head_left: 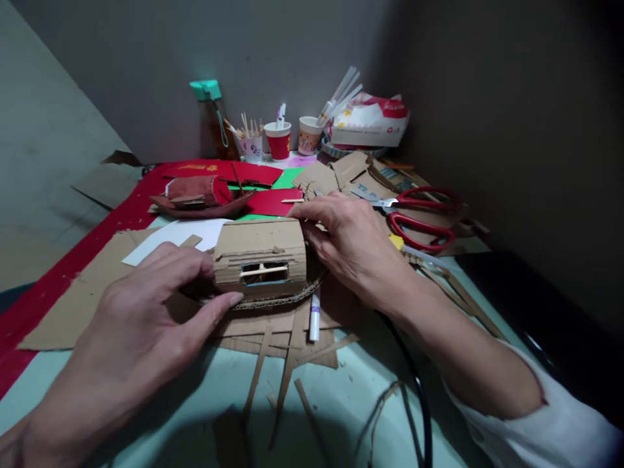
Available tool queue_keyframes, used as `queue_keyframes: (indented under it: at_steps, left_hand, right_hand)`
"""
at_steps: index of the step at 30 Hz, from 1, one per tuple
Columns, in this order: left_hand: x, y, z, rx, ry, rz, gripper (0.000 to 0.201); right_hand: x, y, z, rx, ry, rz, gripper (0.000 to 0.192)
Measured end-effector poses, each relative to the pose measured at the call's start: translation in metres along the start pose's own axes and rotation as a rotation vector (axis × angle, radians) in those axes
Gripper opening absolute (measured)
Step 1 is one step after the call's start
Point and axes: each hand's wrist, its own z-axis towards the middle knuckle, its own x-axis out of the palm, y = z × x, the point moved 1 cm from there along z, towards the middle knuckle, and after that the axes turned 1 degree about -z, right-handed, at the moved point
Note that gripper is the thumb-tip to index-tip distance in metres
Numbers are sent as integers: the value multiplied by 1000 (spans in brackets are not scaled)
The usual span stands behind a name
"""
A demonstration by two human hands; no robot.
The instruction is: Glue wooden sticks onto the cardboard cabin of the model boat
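The cardboard cabin [260,257], a curved-roof piece with one window crossed by a single stick, sits between your two hands on its ribbed cardboard base [273,300], and by the look of it you are at the seating step: holding the cabin down onto the base. Your left hand [141,325] is spread, fingers resting at the cabin's left end, thumb tip touching the base edge; your right hand [353,244] is spread too, palm and fingers pressed against the right end. The next move calls for even pressure from both sides so the roof keeps its curve. Just below your right hand lies one white glue stick [314,317]; beyond it, one pair of red scissors [422,218]. Past your left hand sits one red model boat [202,197], and farther back three paper cups [279,140].
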Motion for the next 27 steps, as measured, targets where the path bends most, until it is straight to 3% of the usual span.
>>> queue_keyframes:
  at_steps: [3,9,18,27]
  left_hand:
    - [-1,-2,4,46,27,19,14]
    - [-3,-9,10,3,36,-79,19]
    - [0,-3,4,166,65,-18,17]
    - [-15,5,10,73,46,-190,7]
  right_hand:
    - [1,0,1,32,20,-14,29]
    - [-3,1,4,24,68,10,26]
    - [0,-3,-1,-15,68,48,35]
    - [-4,-1,-2,52,99,47,40]
